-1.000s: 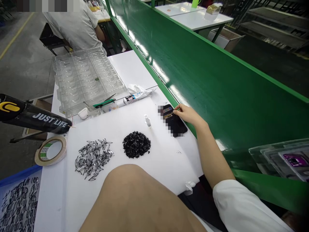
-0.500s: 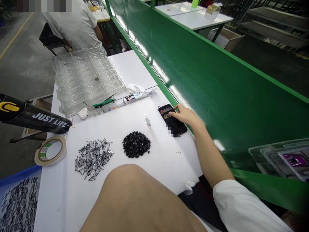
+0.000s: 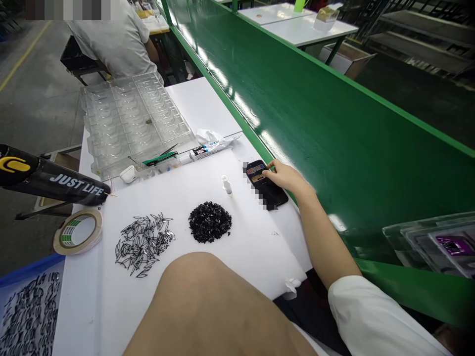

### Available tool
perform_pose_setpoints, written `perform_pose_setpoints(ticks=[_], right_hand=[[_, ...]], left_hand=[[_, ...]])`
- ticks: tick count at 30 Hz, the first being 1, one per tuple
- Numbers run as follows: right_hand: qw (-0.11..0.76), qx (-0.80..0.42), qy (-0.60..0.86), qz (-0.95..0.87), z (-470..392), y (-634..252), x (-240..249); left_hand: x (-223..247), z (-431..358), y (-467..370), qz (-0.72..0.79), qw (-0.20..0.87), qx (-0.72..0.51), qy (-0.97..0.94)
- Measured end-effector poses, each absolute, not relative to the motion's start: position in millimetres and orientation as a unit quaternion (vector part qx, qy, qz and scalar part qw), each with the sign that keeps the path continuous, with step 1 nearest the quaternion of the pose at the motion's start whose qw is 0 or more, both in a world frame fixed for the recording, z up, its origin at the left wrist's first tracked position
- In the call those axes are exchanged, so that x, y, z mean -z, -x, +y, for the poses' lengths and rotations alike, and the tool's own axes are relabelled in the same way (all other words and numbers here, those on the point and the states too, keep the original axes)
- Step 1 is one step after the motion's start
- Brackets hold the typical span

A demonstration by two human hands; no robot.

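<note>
My right hand (image 3: 282, 174) is at the right side of the white work sheet (image 3: 252, 247), on a black smartphone (image 3: 270, 188) that lies flat. Its fingers curl at the phone's right edge and the thumb rests over the lit screen. My left hand is out of view. Near the middle of the sheet is a heap of small black shiny pieces (image 3: 210, 222). To the left lies a loose spread of thin, leaf-shaped black outlines (image 3: 144, 243). Beyond the black heap, a small clear syringe-like tube (image 3: 226, 185) stands on the sheet.
A bare knee (image 3: 208, 291) fills the near middle. Leftward are a tape roll (image 3: 59, 242), a black bottle (image 3: 74, 184) and a blue-edged tray (image 3: 29, 272). Clear trays (image 3: 129, 118), green-handled tweezers (image 3: 159, 158) and a tube (image 3: 208, 149) lie behind. A green conveyor (image 3: 334, 143) runs rightward; a person (image 3: 115, 39) sits ahead.
My right thumb has shifted slightly to the right over the phone's screen. The hand is still at the phone, and everything else is unmoved.
</note>
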State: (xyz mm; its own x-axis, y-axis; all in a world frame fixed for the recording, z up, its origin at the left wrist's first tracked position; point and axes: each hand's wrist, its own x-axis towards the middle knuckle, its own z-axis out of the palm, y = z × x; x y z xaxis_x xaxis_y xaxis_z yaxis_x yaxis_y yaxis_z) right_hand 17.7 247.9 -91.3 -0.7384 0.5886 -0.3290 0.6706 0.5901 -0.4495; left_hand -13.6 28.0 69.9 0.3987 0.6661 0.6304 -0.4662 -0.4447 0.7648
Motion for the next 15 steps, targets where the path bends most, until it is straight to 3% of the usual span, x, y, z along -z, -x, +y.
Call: perform_pose_setpoints(ticks=[15], right_hand=[[0.064,0.279,-0.358,0.889,246.6,-16.4,94.5]], left_hand=[[-76.3,35.4,6.4,0.054,0.513,-0.521,-0.680]])
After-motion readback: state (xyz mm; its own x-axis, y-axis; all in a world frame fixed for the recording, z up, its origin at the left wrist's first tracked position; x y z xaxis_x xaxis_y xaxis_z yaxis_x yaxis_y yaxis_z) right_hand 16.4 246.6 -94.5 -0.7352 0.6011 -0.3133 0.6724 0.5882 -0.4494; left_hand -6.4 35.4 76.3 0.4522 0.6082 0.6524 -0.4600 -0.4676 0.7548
